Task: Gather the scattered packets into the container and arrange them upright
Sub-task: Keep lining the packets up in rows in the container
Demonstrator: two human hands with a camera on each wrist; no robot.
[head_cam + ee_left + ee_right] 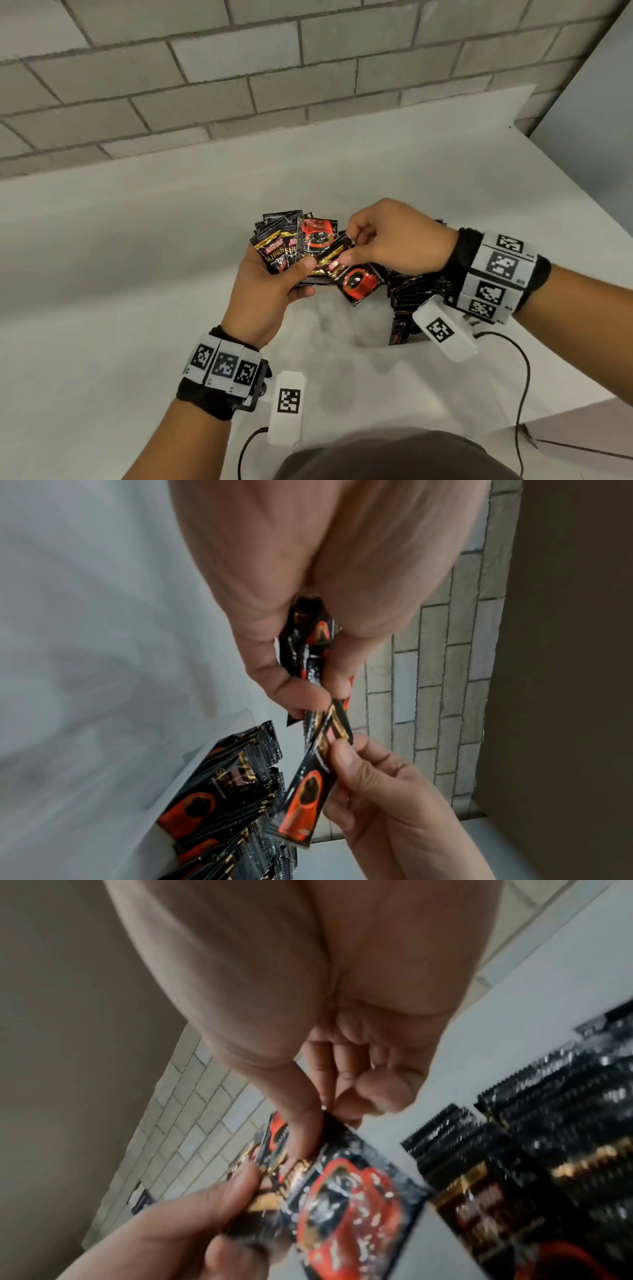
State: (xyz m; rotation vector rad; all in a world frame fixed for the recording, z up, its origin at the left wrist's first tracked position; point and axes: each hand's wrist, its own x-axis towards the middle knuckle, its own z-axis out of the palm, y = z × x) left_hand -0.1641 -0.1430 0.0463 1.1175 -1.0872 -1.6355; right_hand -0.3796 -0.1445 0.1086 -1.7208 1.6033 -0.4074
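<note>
My left hand [298, 274] grips a fanned bunch of black-and-red packets [284, 250] above the white table. My right hand [347, 250] pinches the top edge of one single packet [358, 281], which hangs tilted against the bunch. In the left wrist view the left hand [322, 691] clamps the bunch [308, 647] while the right hand [342, 750] holds the single packet [304, 802]. The right wrist view shows the right hand [325, 1121] pinching that packet [349, 1207]. Under the hands is a clear container [363, 337] with several packets standing [407, 294] at its right side.
The white table [137, 274] runs back to a grey brick wall [239, 85]. Its right edge [582, 219] drops off near my right wrist. Cables [524, 377] trail from the wrist cameras toward my body. The rows of packets [548, 1150] lie just below the right hand.
</note>
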